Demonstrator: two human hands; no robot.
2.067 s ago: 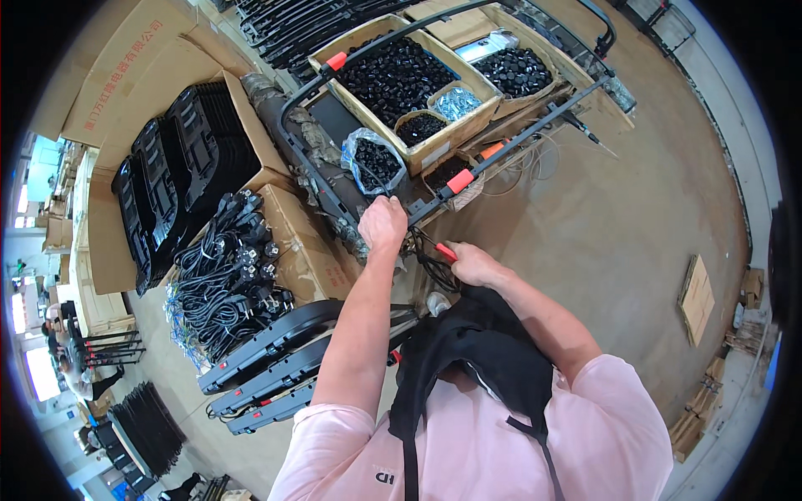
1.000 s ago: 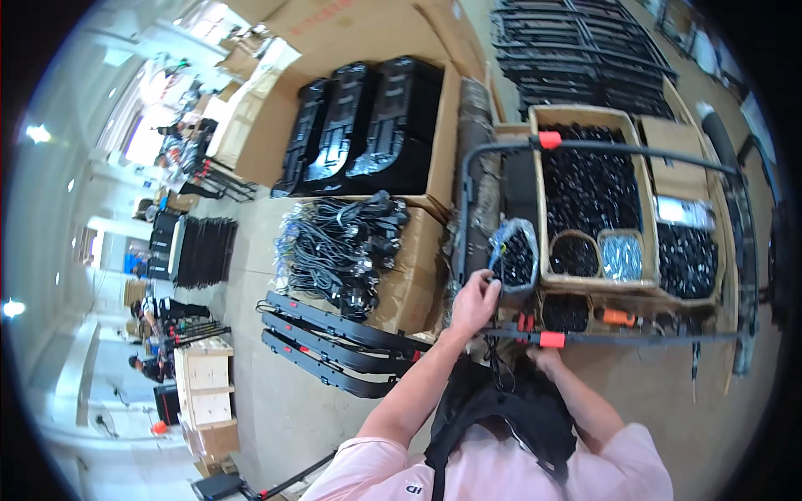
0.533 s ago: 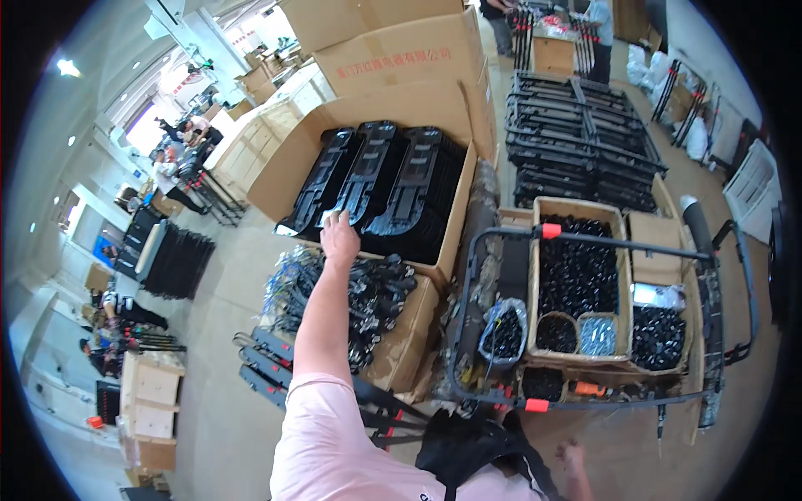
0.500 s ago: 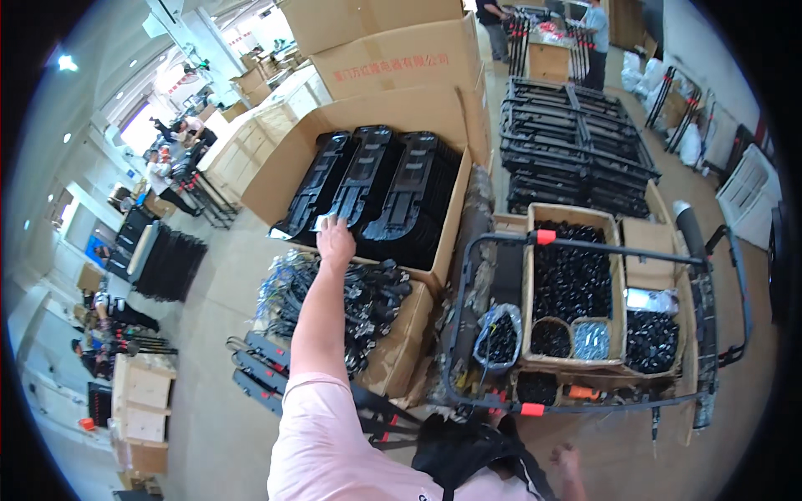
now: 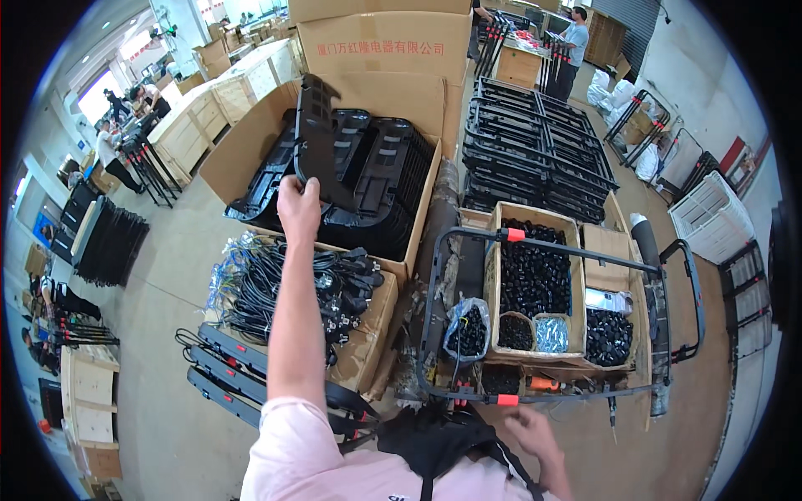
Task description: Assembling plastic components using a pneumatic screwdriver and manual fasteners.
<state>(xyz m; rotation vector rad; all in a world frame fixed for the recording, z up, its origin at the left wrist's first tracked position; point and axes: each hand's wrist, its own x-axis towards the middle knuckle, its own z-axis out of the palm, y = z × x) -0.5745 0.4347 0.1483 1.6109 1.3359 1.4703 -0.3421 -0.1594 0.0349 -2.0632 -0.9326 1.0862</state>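
My left hand (image 5: 299,200), stretched forward, is closed on the lower end of a long black plastic panel (image 5: 313,125). The panel stands tilted upright above a large open cardboard box (image 5: 430,192). Stacks of similar dark panels (image 5: 380,179) fill that box. Below my left arm lies a bundle of black cables with plugs (image 5: 276,280) on a cardboard carton (image 5: 372,334). My right hand (image 5: 530,430) hangs low at the right, near the front bar of a black tubular frame (image 5: 576,399). Its fingers are loosely bent and hold nothing visible.
Inside the frame, a carton (image 5: 495,284) holds many small black parts and a tray of small silvery parts (image 5: 551,334). An orange-handled tool (image 5: 545,383) lies by the front bar. Black metal frames (image 5: 539,150) are stacked behind. Other people (image 5: 575,42) work farther off.
My left hand has taken hold of a black panel and raised one end out of the box. My right hand has come up further into view. The view has shifted slightly.
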